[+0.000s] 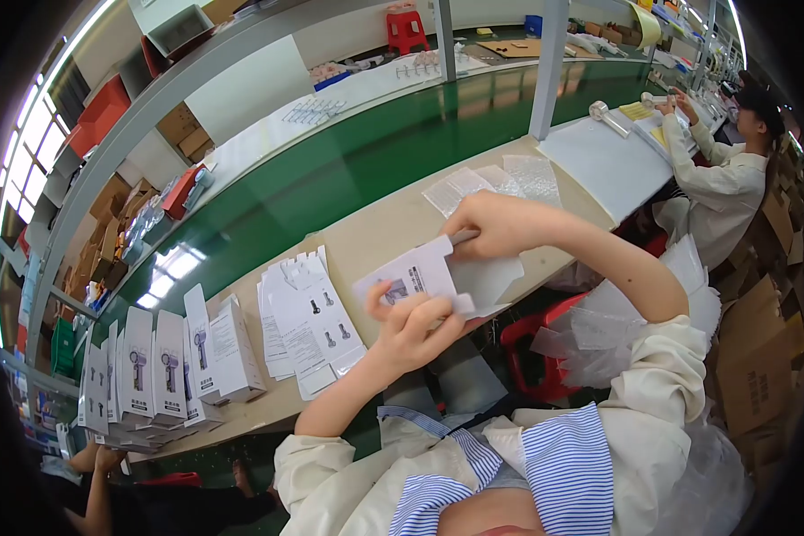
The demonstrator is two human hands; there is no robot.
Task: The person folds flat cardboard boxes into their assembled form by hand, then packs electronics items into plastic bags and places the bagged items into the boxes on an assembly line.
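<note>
Hands [411, 326] [496, 223] hold flat white carton [420, 272], open, contents unseen.

I see flat carton blank [417, 272] in hands: thin white card, matt, printed. Stack of flat blanks [308, 317] same matt card. Finished boxes [165, 362] white cardboard, slight sheen. Bench [375, 234] top pale wood-look board, smooth, matt. Conveyor belt [330, 174] green, glossy, throwing back lamp glare. Clear bags [509, 179] thin plastic film, crinkled, shiny. My sleeves cream cloth, cuffs striped blue-white.
</note>
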